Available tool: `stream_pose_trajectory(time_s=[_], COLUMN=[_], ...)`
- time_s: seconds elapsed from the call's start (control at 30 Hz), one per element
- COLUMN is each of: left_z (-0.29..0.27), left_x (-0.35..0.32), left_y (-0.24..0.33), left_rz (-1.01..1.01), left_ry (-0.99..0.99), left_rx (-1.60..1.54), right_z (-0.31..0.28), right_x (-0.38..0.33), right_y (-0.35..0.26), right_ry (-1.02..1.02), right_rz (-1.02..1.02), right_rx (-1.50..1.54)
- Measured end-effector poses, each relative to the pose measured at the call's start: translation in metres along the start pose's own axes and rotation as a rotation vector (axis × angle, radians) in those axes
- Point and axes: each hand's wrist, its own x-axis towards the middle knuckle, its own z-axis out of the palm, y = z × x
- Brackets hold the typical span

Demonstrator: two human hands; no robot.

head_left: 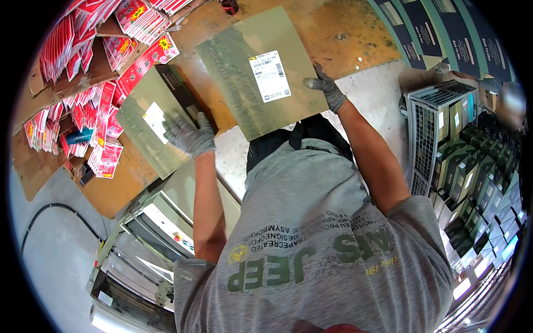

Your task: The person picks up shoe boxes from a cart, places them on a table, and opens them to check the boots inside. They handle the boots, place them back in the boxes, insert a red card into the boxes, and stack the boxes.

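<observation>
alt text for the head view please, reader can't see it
A gloved right hand holds the right edge of an olive-green box with a white label. The gloved left hand is spread on or just above a second box; red packets are piled at upper left.

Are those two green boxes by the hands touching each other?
Apart: the head view shows brown table between the left box and the right box.

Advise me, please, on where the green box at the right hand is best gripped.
Probably by its opposite side edges, coming from left and right: the green box has a broad, flat face, its near end seems to overhang the table, and the right hand is at its right edge.
</observation>
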Motion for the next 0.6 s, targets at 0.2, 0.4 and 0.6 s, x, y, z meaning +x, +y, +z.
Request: stream_pose_trajectory(time_s=[0.2, 0.4, 0.6], left_z=[0.024, 0.034, 0.015], left_x=[-0.009, 0.0, -0.002], left_y=[-0.035, -0.052, -0.013], left_rz=[-0.34, -0.31, 0.556], left_ry=[-0.144, -0.111, -0.146], left_rx=[-0.065, -0.089, -0.371], right_z=[0.003, -0.004, 0.004], right_x=[-0.004, 0.002, 0.006], right_y=[-0.008, -0.002, -0.031], right_ry=[-0.034, -0.001, -0.167], right_rz=[0.001, 0.002, 0.024], right_rx=[-0.06, -0.165, -0.172])
